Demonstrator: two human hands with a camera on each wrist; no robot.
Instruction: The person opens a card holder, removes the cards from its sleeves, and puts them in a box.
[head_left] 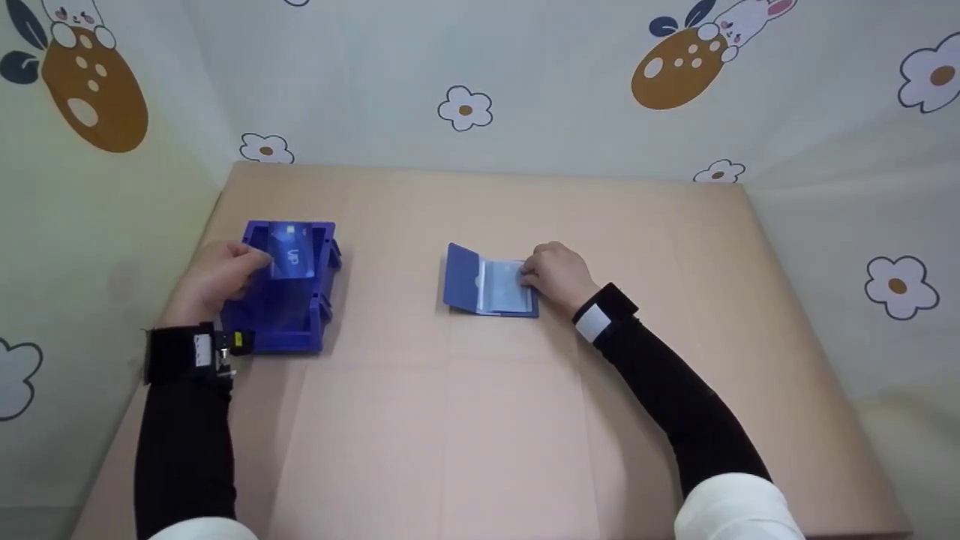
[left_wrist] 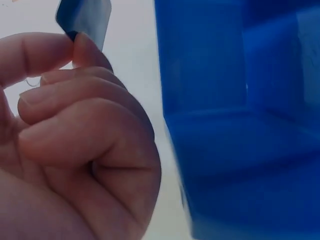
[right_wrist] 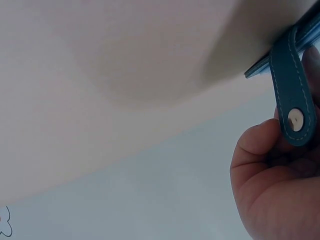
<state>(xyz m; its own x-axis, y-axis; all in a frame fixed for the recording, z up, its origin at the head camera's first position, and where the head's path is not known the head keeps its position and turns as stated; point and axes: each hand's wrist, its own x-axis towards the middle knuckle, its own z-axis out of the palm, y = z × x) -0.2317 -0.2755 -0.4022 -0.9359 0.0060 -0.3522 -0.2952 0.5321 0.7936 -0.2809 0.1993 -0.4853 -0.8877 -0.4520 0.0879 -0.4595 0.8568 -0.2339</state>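
Note:
A blue card (head_left: 291,251) with light lettering is pinched by a corner between the thumb and forefinger of my left hand (head_left: 217,277), above the far part of a blue plastic bin (head_left: 277,343). In the left wrist view the card (left_wrist: 90,20) is partly cut off, and the other fingers curl beneath it. My right hand (head_left: 559,274) grips the right edge of an open blue card holder (head_left: 462,277) with clear sleeves, at mid-table. The right wrist view shows the holder's stitched strap (right_wrist: 290,85) with a metal snap beside the fingers.
The bin stands at the table's left side, its wall (left_wrist: 200,60) close beside my left hand. Patterned curtains (head_left: 540,90) border the brown table (head_left: 517,420) at the back and on both sides.

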